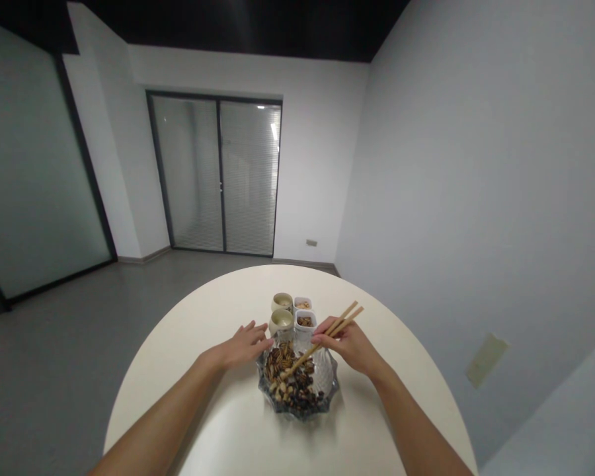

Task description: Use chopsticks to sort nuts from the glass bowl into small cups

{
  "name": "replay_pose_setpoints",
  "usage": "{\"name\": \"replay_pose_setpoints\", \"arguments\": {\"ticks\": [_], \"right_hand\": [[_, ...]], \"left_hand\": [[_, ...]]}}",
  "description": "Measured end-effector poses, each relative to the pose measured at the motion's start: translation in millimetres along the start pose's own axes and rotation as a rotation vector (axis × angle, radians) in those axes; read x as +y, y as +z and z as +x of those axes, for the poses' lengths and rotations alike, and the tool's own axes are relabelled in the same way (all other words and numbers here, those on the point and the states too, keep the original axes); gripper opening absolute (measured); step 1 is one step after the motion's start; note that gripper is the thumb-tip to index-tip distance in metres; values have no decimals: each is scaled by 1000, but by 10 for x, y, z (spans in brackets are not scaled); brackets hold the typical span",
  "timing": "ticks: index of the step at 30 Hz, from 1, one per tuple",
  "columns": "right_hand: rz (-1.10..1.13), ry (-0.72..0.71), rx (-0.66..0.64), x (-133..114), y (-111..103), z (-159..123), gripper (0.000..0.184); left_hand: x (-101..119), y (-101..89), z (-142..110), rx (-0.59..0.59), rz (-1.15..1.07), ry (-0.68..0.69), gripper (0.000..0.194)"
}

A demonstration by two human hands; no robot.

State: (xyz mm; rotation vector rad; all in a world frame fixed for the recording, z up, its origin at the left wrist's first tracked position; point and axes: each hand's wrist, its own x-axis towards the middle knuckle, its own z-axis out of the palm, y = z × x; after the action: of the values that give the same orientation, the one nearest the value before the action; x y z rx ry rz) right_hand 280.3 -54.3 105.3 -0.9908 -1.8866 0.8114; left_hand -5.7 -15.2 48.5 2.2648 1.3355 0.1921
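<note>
Right hand (353, 344) holds chopsticks (305, 357) in a glass bowl (326, 374) (nuts (288, 360) inside), left hand (245, 345) spread.

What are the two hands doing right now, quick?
Left hand: open, holding nothing visible, by the bowl; whether it touches cannot be told.
Right hand: closed, holding chopsticks.

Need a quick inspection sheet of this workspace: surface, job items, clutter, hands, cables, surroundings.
Surface: round off-white table.
Job's things: clear scalloped bowl holding a nut-like mix; chopsticks angled into it.
Clutter: two pale cups and two white dishes grouped beyond the bowl; the dishes hold small pieces.
Hands: right hand grips the chopsticks; left hand at the bowl's left rim, contact unclear.
Cables: nothing seen.
Surroundings: glass doors, white walls, gray floor.
</note>
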Motion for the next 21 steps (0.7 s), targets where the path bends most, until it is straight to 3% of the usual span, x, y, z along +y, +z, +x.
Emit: {"name": "replay_pose_setpoints", "arguments": {"ticks": [9,21], "right_hand": [[-26,-17,165,107,-167,32,22],[-121,0,161,241,-231,41,22]], "left_hand": [[-46,24,1,-1,3,7,71],[5,-26,-44,-24,2,-5,66]]}}
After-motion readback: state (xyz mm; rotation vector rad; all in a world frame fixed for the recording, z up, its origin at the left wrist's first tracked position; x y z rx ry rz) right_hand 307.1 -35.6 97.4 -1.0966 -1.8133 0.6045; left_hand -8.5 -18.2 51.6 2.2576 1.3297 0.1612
